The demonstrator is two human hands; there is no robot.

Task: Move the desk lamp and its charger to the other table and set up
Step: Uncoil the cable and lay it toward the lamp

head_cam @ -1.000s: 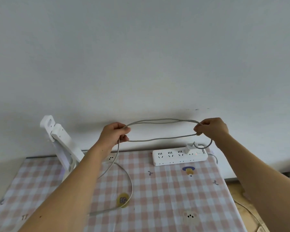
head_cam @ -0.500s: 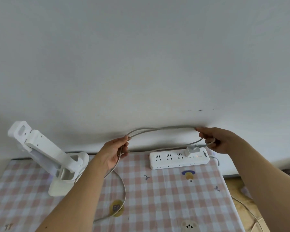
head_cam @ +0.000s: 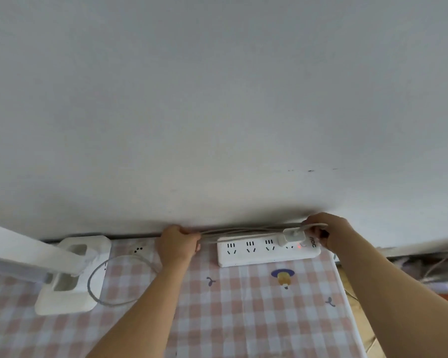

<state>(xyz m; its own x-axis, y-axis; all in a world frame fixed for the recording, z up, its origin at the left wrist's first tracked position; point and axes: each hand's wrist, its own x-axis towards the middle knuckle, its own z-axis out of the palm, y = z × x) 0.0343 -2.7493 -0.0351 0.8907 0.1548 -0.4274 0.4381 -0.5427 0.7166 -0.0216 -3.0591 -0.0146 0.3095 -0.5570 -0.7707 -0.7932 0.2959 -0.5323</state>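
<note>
The white desk lamp (head_cam: 70, 275) stands at the table's left, its arm folded low and running off the left edge. Its grey cable (head_cam: 243, 232) is stretched in doubled strands along the wall behind the white power strip (head_cam: 267, 250). My left hand (head_cam: 177, 245) grips the cable's left end at the table's back edge. My right hand (head_cam: 326, 232) holds the cable's right end behind the strip. The white charger (head_cam: 291, 237) sits plugged into the strip's rightmost socket, beside a red light. A slack loop of cable (head_cam: 98, 280) lies next to the lamp base.
The table wears a pink and white checked cloth (head_cam: 243, 306) and stands against a white wall (head_cam: 217, 112). Past the table's right edge there is floor with loose wires (head_cam: 435, 267) and clutter.
Both hands came down from above the table to its back edge, flattening the raised cable loop against the wall behind the power strip. The view shifted so the lamp sits further into the frame.
</note>
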